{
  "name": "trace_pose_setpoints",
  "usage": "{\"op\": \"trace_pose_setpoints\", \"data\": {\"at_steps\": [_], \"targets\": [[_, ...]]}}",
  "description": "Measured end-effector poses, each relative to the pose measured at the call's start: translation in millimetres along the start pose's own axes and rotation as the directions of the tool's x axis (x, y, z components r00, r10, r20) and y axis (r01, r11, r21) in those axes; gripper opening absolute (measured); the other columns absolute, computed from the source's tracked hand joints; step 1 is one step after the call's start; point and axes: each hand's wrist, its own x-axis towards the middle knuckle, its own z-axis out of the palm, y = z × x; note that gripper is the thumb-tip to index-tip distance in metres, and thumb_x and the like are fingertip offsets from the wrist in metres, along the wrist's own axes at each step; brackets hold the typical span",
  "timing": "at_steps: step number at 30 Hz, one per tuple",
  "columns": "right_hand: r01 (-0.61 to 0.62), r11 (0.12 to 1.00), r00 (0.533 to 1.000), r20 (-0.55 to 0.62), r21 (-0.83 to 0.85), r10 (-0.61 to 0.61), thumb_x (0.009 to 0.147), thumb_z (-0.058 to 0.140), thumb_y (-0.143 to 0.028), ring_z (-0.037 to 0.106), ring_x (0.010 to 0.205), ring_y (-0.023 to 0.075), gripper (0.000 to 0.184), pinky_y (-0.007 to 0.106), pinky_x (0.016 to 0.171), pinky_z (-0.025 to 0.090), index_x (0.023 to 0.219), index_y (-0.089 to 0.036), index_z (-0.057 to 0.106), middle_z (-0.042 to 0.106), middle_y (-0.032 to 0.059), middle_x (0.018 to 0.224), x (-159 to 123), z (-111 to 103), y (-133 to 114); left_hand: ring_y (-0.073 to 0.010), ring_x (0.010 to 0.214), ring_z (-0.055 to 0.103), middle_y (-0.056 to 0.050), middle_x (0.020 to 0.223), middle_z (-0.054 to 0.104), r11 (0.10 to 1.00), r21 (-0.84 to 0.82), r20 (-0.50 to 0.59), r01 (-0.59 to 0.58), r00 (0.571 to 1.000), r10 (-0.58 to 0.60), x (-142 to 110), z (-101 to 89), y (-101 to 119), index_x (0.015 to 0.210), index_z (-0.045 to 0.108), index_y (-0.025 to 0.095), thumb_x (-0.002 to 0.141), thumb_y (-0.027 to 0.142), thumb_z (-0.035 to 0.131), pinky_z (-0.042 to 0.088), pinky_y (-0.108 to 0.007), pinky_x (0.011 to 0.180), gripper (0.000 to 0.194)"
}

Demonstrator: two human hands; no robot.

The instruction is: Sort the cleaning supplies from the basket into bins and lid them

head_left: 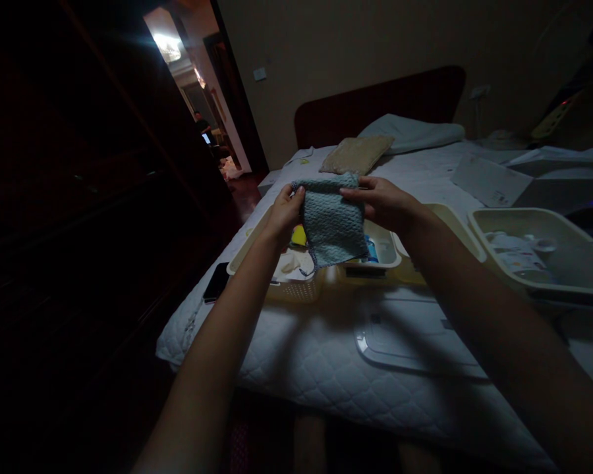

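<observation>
grey-blue textured cloth with a dark edging (335,222): hangs from both hands, in front of and between them. left hand (286,212) is closed in a pinch on its upper left corner, thumb on the near side. right hand (383,203) grips the upper right edge, thumb across the front. from my remote station i see the bottom edge hanging loose over a cream perforated plastic basket (301,289); i cannot tell whether they touch. basket sits on a white quilted mattress (296,359), near a black flat phone (217,282) and a pale plastic lid (410,329).
</observation>
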Motion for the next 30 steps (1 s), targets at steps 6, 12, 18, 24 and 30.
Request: {"op": "trace_pose_setpoints", "data": {"at_steps": [6, 12, 18, 24, 30], "targets": [[-0.039, 0.999, 0.998, -0.053, 0.015, 0.039, 0.074, 0.075, -0.049, 0.064, 0.093, 0.0222, 0.034, 0.037, 0.081, 0.053, 0.090, -0.020, 0.066, 0.070, 0.0077, 0.091, 1.6, 0.5, -1.5, -0.0113, 0.070, 0.059, 0.000, 0.080, 0.062, 1.000, 0.017, 0.019, -0.003, 1.000, 0.003, 0.4, -4.1, -1.1, 0.095, 0.058, 0.020, 0.085, 0.036, 0.065, 0.048, -0.024, 0.067, 0.020], [-0.031, 0.998, 0.993, -0.117, -0.050, 0.025, 0.075, 0.072, -0.051, 0.063, 0.090, 0.0204, 0.033, 0.037, 0.080, 0.050, 0.088, -0.021, 0.064, 0.068, 0.0057, 0.089, 0.5, -2.6, -1.7, -0.0111, 0.070, 0.059, 0.000, 0.080, 0.062, 0.998, 0.049, 0.009, 0.033, 0.999, -0.033, -3.1, -6.6, 1.9, 0.099, 0.058, 0.021, 0.085, 0.040, 0.065, 0.049, -0.023, 0.066, 0.025], [-0.038, 0.999, 0.993, -0.113, -0.002, 0.038, 0.072, 0.074, -0.032, 0.060, 0.078, 0.0143, 0.016, 0.028, 0.075, 0.049, 0.072, -0.020, 0.063, 0.065, 0.0011, 0.080, -0.8, -1.4, -4.0, -0.0086, 0.063, 0.055, 0.002, 0.075, 0.059, 0.998, 0.048, -0.020, 0.041, 0.999, -0.040, -2.5, -5.4, 2.0, 0.097, 0.058, 0.020, 0.087, 0.034, 0.063, 0.046, -0.021, 0.061, 0.017], [-0.059, 0.998, 0.998, -0.019, 0.010, 0.059, 0.067, 0.071, -0.017, 0.061, 0.081, 0.0144, 0.012, 0.033, 0.083, 0.050, 0.077, -0.020, 0.066, 0.067, 0.0017, 0.086, -4.8, 0.9, -7.4, -0.0102, 0.066, 0.056, 0.000, 0.078, 0.062, 0.999, 0.043, -0.019, 0.004, 1.000, -0.003, 0.1, -8.0, -3.5, 0.096, 0.060, 0.021, 0.085, 0.033, 0.066, 0.045, -0.022, 0.063, 0.018], [-0.089, 0.996, 0.995, 0.051, 0.003, 0.089, 0.069, 0.078, -0.027, 0.062, 0.084, 0.0161, 0.022, 0.035, 0.084, 0.052, 0.088, -0.019, 0.068, 0.069, 0.0053, 0.093, -5.6, 0.2, -3.4, -0.0120, 0.071, 0.058, -0.001, 0.081, 0.063, 0.997, 0.069, 0.022, -0.020, 1.000, 0.019, -0.8, -7.4, -3.6, 0.101, 0.061, 0.021, 0.083, 0.035, 0.067, 0.046, -0.023, 0.066, 0.023]]}}
